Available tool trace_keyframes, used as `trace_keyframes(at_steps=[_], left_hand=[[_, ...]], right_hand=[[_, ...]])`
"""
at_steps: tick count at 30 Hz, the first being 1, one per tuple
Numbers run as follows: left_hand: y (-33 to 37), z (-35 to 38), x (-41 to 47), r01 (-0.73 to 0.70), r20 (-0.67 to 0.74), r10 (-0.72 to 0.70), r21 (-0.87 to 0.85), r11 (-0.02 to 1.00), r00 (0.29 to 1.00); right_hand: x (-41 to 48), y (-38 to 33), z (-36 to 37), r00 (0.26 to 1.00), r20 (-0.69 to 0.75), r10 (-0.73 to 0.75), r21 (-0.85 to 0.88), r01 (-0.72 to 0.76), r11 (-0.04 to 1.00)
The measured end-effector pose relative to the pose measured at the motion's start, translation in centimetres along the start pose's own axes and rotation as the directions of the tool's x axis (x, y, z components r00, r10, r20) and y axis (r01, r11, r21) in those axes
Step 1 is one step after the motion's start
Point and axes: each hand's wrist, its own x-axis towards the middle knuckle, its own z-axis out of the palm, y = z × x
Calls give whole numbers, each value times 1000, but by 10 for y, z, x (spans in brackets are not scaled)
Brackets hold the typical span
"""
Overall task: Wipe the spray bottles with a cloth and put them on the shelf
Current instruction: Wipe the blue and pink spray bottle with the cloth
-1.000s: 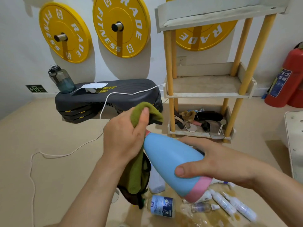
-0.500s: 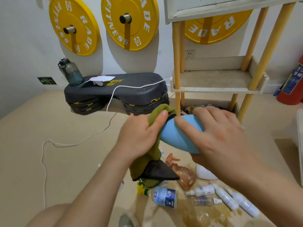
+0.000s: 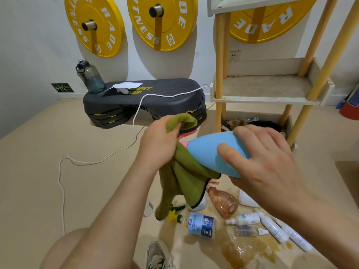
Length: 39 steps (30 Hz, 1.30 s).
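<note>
Head view: blue spray bottle is held in the air over the floor, long axis near level. Neck end points toward my left hand, wide end sits in my right hand, fingers curled round it. Left hand bunches the green cloth over the neck. Beyond, up and right, the shelf; right hand is nearer for placing.

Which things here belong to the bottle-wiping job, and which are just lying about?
Job: blue bottle, held in the right hand; cloth, gripped by the left hand; shelf; amber bottle and labelled bottle on the floor.
Lying about: step platform, water jug, white cable, yellow plates, shoe.
</note>
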Motion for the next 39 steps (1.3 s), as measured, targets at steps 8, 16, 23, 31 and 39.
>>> trace_keyframes(at_steps=[8,16,23,31,39], left_hand=[[18,-20,-13,-20,17,25,-238,971,1000],[28,31,-38,-409,169,384,149,900,908],[44,44,-53,-399,-11,422,-353,846,906],[35,15,-43,-53,222,173,-460,886,960],[32,30,-57,208,304,-13,-622,755,953]], right_hand=[[6,1,-4,998,-13,-55,25,56,998],[9,10,8,978,112,177,128,-190,973],[22,11,10,665,447,598,595,-720,356],[35,32,8,445,797,409,600,-661,-450],[35,-22,19,511,755,411,655,-555,-513]])
